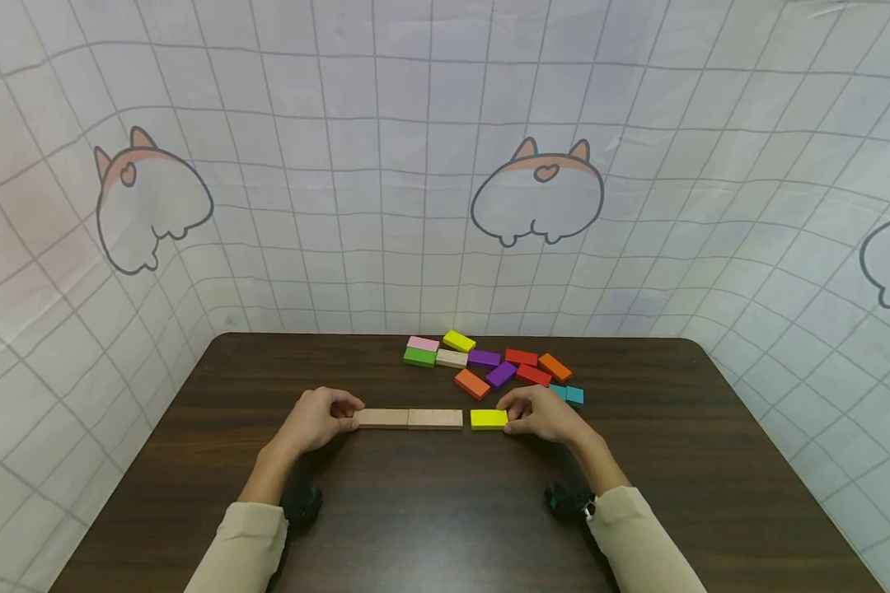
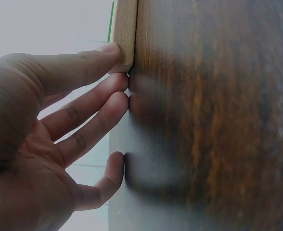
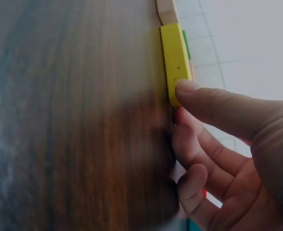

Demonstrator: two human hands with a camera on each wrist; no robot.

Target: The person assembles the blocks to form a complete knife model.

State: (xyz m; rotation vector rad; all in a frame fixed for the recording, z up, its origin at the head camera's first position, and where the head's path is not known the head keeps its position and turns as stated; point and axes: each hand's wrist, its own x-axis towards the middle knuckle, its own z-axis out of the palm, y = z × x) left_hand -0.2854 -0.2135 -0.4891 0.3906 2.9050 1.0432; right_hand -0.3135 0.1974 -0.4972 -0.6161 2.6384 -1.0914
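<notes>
Two plain wooden blocks lie end to end in a row on the dark table: a left wooden block [image 1: 383, 418] and a right wooden block [image 1: 435, 419]. At the row's left end my left hand [image 1: 322, 418] pinches the left block, thumb on its near side; the left wrist view shows the other fingertips touching the tabletop. A yellow block [image 1: 487, 420] lies in line with the row, a narrow gap from its right end. My right hand [image 1: 541, 414] pinches that yellow block [image 3: 174, 62] by its right end, with the thumb on the near face.
Behind the row lie loose coloured blocks: pink [image 1: 423, 344], green [image 1: 419, 357], another yellow one [image 1: 459, 340], several purple, red and orange ones, and blue ones [image 1: 574, 396] close behind the right hand. A white gridded curtain [image 1: 386, 206] surrounds the brown table [image 1: 430, 511].
</notes>
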